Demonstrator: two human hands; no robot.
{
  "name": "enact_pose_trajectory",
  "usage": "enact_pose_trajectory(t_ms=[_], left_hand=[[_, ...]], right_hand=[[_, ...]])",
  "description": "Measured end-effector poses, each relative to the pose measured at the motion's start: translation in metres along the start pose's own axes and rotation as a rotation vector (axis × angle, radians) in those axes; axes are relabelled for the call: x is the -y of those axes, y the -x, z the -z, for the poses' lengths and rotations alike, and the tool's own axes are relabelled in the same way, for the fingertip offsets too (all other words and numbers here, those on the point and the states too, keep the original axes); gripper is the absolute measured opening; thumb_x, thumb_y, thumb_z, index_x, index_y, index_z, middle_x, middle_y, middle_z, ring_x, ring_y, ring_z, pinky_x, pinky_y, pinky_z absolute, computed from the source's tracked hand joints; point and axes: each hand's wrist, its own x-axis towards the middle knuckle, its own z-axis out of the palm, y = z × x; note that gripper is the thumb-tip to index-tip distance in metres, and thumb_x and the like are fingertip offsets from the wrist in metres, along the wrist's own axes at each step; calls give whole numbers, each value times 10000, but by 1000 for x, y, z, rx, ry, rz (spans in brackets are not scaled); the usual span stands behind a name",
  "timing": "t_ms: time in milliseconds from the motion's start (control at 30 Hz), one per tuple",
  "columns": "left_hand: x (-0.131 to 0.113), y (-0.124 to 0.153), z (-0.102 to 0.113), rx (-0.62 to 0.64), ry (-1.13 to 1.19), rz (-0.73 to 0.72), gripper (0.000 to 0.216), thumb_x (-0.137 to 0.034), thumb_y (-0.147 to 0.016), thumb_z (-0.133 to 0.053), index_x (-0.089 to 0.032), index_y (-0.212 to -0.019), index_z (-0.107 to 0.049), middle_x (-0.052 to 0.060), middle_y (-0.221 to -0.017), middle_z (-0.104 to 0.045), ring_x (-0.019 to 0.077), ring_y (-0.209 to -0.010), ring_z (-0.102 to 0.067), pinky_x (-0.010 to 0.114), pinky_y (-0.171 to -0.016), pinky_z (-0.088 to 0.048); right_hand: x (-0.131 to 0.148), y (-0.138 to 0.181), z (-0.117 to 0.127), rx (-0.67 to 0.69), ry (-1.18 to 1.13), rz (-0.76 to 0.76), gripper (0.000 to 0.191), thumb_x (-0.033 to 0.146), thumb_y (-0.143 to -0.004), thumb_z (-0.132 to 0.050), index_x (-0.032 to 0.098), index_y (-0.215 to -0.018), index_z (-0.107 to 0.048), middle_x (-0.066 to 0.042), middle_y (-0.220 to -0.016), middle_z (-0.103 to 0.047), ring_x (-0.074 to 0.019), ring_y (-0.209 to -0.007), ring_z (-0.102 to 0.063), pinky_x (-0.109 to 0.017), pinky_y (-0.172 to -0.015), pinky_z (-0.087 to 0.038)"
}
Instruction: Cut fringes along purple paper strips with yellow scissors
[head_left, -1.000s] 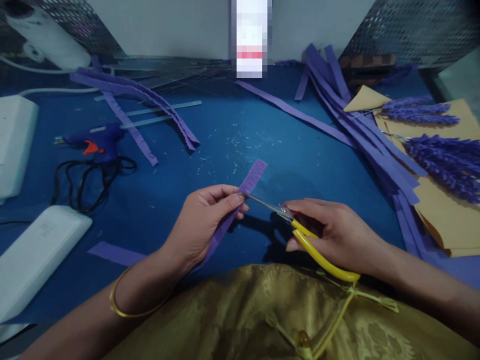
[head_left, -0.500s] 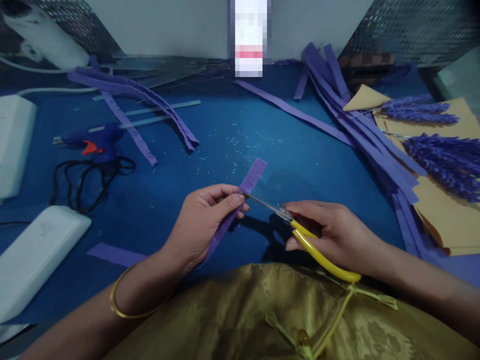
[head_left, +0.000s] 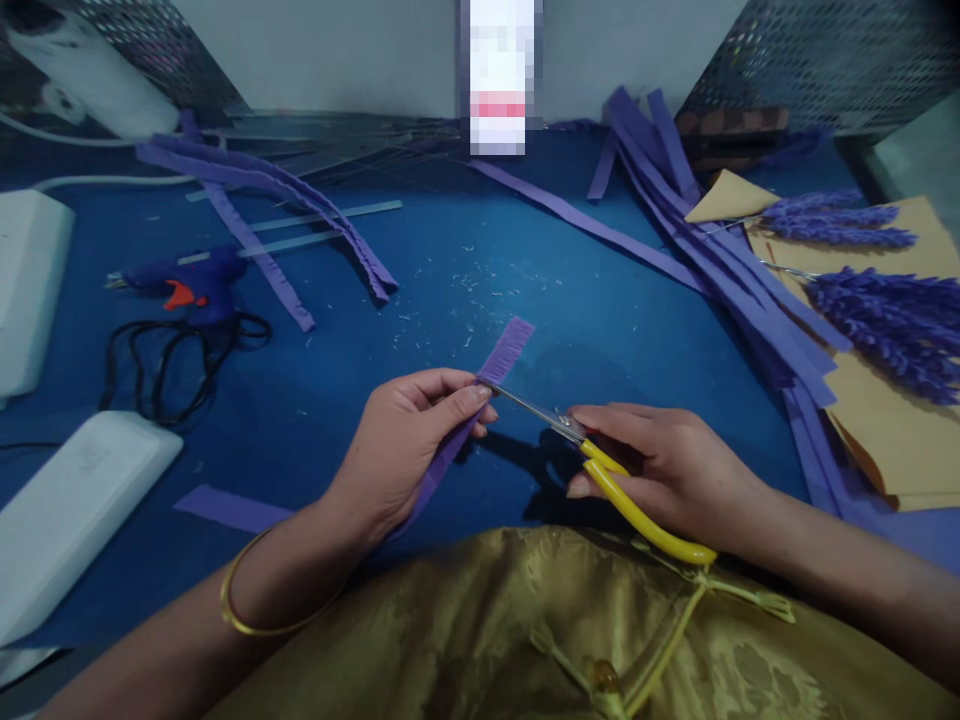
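My left hand [head_left: 424, 435] pinches a purple crepe-paper strip [head_left: 513, 346] between thumb and fingers. The strip's short upper end sticks out past the fingertips and shows a row of fine cuts; its longer part runs down under the hand and wrist. In my right hand [head_left: 667, 460] is a pair of scissors [head_left: 637, 510] with yellow-coated handles. The blades reach left to the strip, their tips right beside my left thumb. They look nearly closed across the strip.
At the left lie a blue glue gun [head_left: 187, 285], glue sticks, and two white box-like objects [head_left: 90, 510]. Purple strips [head_left: 705, 240] are heaped at the right, beside purple flower sprigs [head_left: 892, 325] on tan paper [head_left: 877, 420]. Small scraps dot the blue table [head_left: 420, 260].
The scissor blades have come closer together at the strip, and the handles have shifted slightly. My left hand and the strip have hardly moved.
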Motion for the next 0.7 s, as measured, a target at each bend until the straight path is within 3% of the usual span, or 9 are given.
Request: enact_pose_trajectory(t_ms=[700], left_hand=[[0,1,1,29,-34,1,87,-247,-764,-786,-169,-731,-766,11,-660,-722,92,-589,-619,172,-585,-498]], right_hand=[[0,-1,1,4,0,-10,474,573,-922,-614,155,-1134,-685,-69,-836,-710,-180,-671,-619,-277,-617,-469]])
